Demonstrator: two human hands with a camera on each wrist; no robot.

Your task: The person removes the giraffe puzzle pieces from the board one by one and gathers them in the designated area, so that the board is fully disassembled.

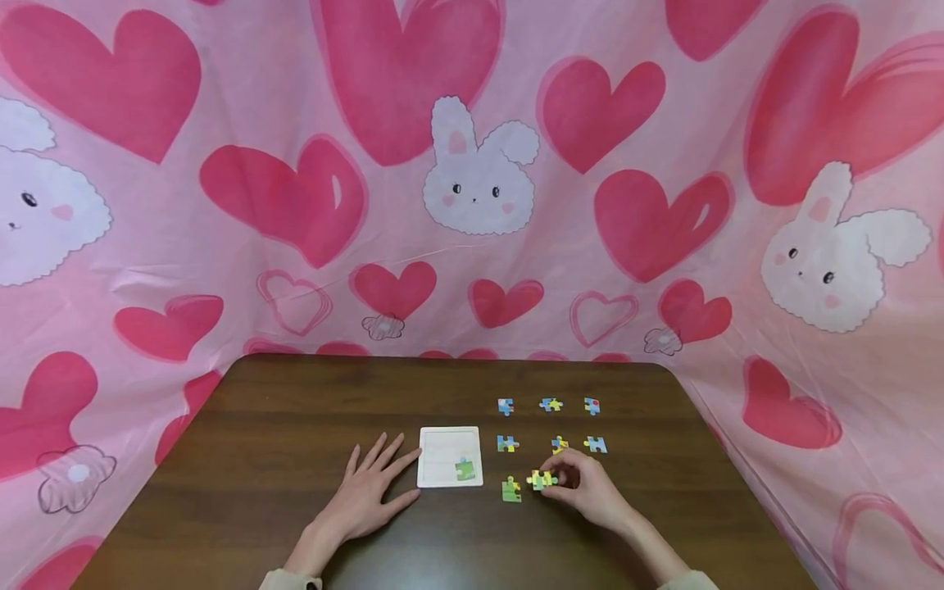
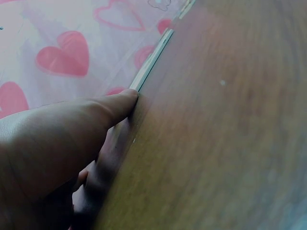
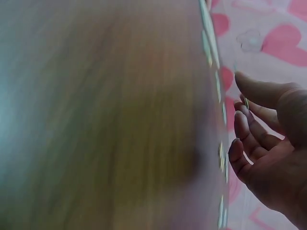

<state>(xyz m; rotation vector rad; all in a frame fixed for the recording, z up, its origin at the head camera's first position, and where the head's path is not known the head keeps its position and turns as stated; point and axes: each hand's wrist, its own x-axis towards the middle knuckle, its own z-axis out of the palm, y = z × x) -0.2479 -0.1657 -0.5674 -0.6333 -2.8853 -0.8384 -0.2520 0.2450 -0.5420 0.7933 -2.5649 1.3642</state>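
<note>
Our right hand (image 1: 586, 487) fingers pinch the yellow-green cardboard puzzle piece (image 1: 542, 479), right of the white square puzzle tray (image 1: 450, 456) mid-frame; left hand (image 1: 369, 492) lies flat.

A homely play corner rather than a workplace. A pink cloth backdrop (image 1: 472, 164) printed with red hearts and white bunnies is draped behind and on both sides of a dark wooden table (image 1: 295, 426). Beyond the fingers lie small colourful jigsaw pieces (image 1: 550, 404) and a white puzzle tray (image 1: 450, 447), child's pastime goods.
</note>
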